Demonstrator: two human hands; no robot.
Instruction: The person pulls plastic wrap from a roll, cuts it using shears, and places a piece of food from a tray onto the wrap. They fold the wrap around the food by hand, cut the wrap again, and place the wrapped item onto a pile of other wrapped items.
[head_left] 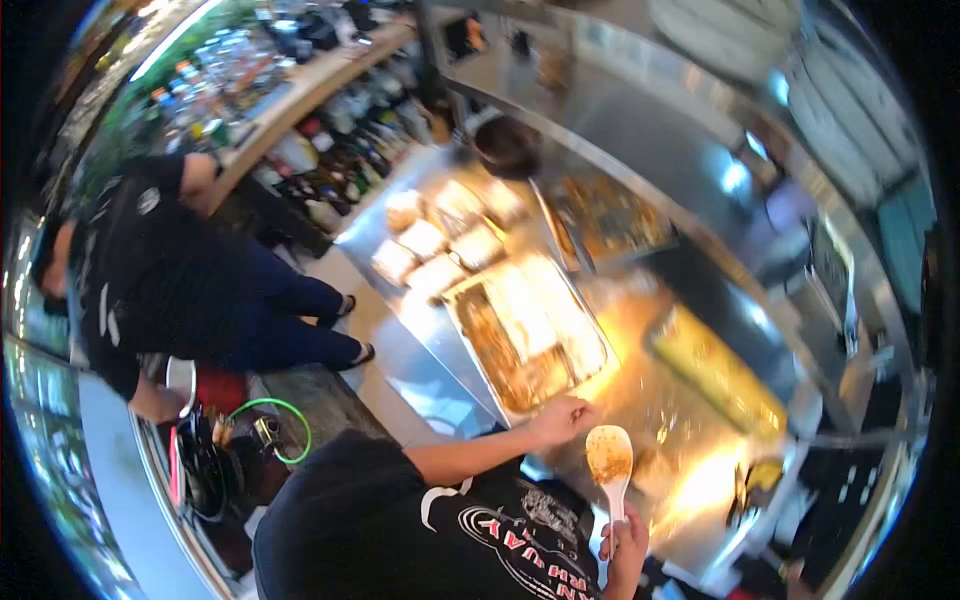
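Room: head view of a commercial kitchen, bent by a wide lens; I see a long steel counter (690,250) glowing orange under the lamps.
Right hand: on my feed the right hand (626,545) sits at the bottom edge, fingers wrapped tight round the handle of a white paddle (610,458).
Paddle: blade up and smeared brown, held over the counter just beside the large tray's near corner.
Left hand: the left hand (560,418) is at that near corner of the large tray (472,350); the fingers are curled, but I cannot tell whether they grip the rim or only rest on it.
Tray: it holds browned and pale food in strips.
Beyond it: small containers (430,240) stand in a cluster, with a dark pan (505,145) farther along.
Far left: another person (170,280) in dark clothes bends low, well apart from both hands, near a green hose (275,408).
Shelf: bottles (340,140) are crowded under a wooden ledge.
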